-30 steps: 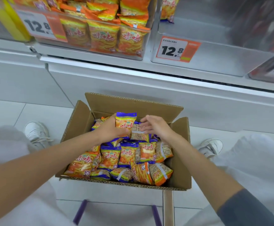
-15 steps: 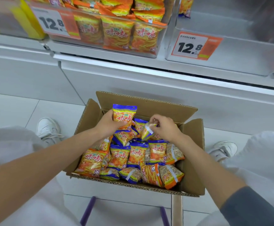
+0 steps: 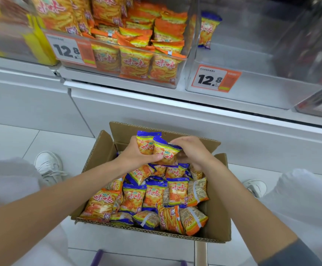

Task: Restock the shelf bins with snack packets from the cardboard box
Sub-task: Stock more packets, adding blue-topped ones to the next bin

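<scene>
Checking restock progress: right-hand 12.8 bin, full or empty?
Nearly empty. The right-hand bin shows a bare floor, with one blue-topped packet at its back left. Its far right side is blurred.

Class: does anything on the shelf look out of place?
Yes. One blue-topped packet stands alone at the back of the near-empty right bin, while the neighbouring bin is crammed with orange packets.

box: matt corrugated cardboard | packets: glossy foil | bin: clear plastic
</scene>
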### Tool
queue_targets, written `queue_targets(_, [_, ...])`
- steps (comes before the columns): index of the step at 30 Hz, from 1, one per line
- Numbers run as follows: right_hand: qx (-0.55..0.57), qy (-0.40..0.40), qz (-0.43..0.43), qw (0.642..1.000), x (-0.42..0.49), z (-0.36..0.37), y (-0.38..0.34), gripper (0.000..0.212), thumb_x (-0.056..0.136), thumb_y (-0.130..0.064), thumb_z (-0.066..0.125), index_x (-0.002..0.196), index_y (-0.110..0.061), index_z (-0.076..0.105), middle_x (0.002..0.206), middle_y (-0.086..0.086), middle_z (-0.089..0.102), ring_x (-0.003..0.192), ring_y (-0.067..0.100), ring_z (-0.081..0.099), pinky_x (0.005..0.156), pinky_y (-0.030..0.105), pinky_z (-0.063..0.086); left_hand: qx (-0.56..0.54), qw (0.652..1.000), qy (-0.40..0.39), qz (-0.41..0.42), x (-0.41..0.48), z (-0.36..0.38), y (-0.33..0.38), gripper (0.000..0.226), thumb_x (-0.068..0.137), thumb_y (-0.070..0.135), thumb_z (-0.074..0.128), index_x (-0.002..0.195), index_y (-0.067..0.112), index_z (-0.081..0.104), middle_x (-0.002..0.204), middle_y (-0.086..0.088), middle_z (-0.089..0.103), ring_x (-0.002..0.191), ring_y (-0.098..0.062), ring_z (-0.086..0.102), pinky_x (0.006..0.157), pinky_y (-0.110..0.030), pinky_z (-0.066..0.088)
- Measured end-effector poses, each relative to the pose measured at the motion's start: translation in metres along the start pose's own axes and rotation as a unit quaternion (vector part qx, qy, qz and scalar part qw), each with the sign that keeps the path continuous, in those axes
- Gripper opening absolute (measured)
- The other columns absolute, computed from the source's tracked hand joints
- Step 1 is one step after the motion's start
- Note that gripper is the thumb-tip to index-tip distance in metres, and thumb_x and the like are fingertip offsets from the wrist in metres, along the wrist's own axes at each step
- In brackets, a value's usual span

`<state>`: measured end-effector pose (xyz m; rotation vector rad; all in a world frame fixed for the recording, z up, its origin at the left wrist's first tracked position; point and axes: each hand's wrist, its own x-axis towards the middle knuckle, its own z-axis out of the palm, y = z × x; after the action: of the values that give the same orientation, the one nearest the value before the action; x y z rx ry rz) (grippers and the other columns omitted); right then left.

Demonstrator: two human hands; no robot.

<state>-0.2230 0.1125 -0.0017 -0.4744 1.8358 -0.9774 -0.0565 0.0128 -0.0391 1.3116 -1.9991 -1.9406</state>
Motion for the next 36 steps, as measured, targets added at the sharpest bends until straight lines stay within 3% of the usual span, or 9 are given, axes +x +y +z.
queue_targets(7, [-0.042,-0.114,-0.076,0.99,0.005,0.005,0.006,0.087,0.07,-0.074,0.065,0.137,-0.02,0.048,0.129,0.0,0.062,0.117,0.018,0.061,0.1,0.043,0.05,-0.157,0.986,-0.056,0.004,0.0,0.005,0.015,0.041,0.08,0.032,0.075,0.113,0.031,0.051,0.115,0.0,0.068,0.102,-0.015,0.067,0.082,-0.03,0.055])
queue_targets(12, [-0.027,-0.11,-0.116,0.987,-0.001,0.0,0.006,0.107,0.067,-0.061,0.076,0.153,-0.033,0.018,0.142,0.0,0.05,0.126,0.016,0.053,0.104,0.04,0.047,-0.228,0.968,-0.1,-0.024,0.004,-0.004,0.031,0.055,0.079,0.042,0.066,0.125,0.015,0.059,0.122,-0.012,0.066,0.114,-0.03,0.061,0.103,-0.049,0.045])
queue_targets(15, [-0.042,-0.097,-0.135,0.985,-0.01,-0.009,-0.002,0.085,0.076,-0.048,0.074,0.148,-0.023,0.036,0.133,-0.002,0.06,0.117,0.013,0.061,0.095,0.031,0.052,-0.111,0.992,-0.063,-0.007,0.001,-0.005,0.045,0.07,0.071,0.065,0.063,0.124,0.019,0.056,0.113,-0.007,0.071,0.111,-0.026,0.064,0.099,-0.056,0.047])
queue_targets(17, [-0.025,-0.104,-0.153,0.982,-0.021,-0.015,-0.011,0.058,0.08,-0.041,0.073,0.132,-0.024,0.053,0.123,-0.004,0.066,0.111,0.012,0.064,0.095,0.031,0.052,-0.067,0.996,-0.042,0.028,-0.007,-0.001,0.059,0.055,0.083,0.062,0.056,0.121,0.022,0.055,0.107,-0.003,0.072,0.101,-0.018,0.068,0.093,-0.045,0.052])
queue_targets(19, [0.031,-0.102,-0.159,0.982,-0.031,-0.02,-0.022,0.06,0.073,-0.033,0.078,0.127,-0.026,0.051,0.122,-0.002,0.065,0.111,0.015,0.065,0.094,0.033,0.053,-0.032,0.994,-0.013,0.1,-0.016,0.006,0.08,0.036,0.098,0.048,0.046,0.123,0.023,0.052,0.113,-0.001,0.069,0.099,-0.012,0.068,0.092,-0.036,0.053])
queue_targets(22, [0.06,-0.085,-0.203,0.974,-0.04,-0.035,-0.046,0.06,0.074,-0.013,0.082,0.127,-0.015,0.053,0.116,0.006,0.069,0.104,0.02,0.069,0.088,0.034,0.056,0.047,0.974,0.036,0.22,-0.023,0.011,0.121,0.031,0.096,0.052,0.046,0.115,0.03,0.056,0.114,0.001,0.063,0.109,-0.019,0.061,0.098,-0.047,0.048])
queue_targets(27, [0.084,0.018,-0.277,0.957,-0.047,-0.083,-0.113,0.07,0.06,-0.022,0.085,0.123,-0.013,0.056,0.11,0.003,0.072,0.098,0.018,0.071,0.083,0.031,0.057,0.094,0.942,0.043,0.319,-0.008,0.0,0.201,0.06,0.089,0.069,0.034,0.111,0.02,0.061,0.114,-0.001,0.064,0.107,-0.015,0.061,0.095,-0.039,0.05])
queue_targets(31, [0.109,0.082,-0.32,0.937,-0.022,-0.135,-0.162,0.07,0.058,-0.023,0.083,0.121,-0.012,0.055,0.111,0.007,0.071,0.098,0.021,0.071,0.083,0.034,0.057,0.137,0.899,0.19,0.371,0.033,-0.013,0.252,0.019,0.095,0.03,0.058,0.112,0.021,0.059,0.093,0.011,0.057,0.078,-0.002,0.053,0.068,-0.016,0.045])
queue_targets(36, [0.043,0.13,-0.267,0.954,0.058,-0.178,-0.208,0.047,0.071,-0.013,0.084,0.113,-0.011,0.063,0.104,0.007,0.074,0.088,0.019,0.072,0.078,0.032,0.057,0.15,0.9,0.178,0.368,0.085,-0.029,0.268,0.03,0.087,0.035,0.07,0.112,0.028,0.056,0.078,0.007,0.059,0.057,0.002,0.05,0.056,-0.017,0.037])
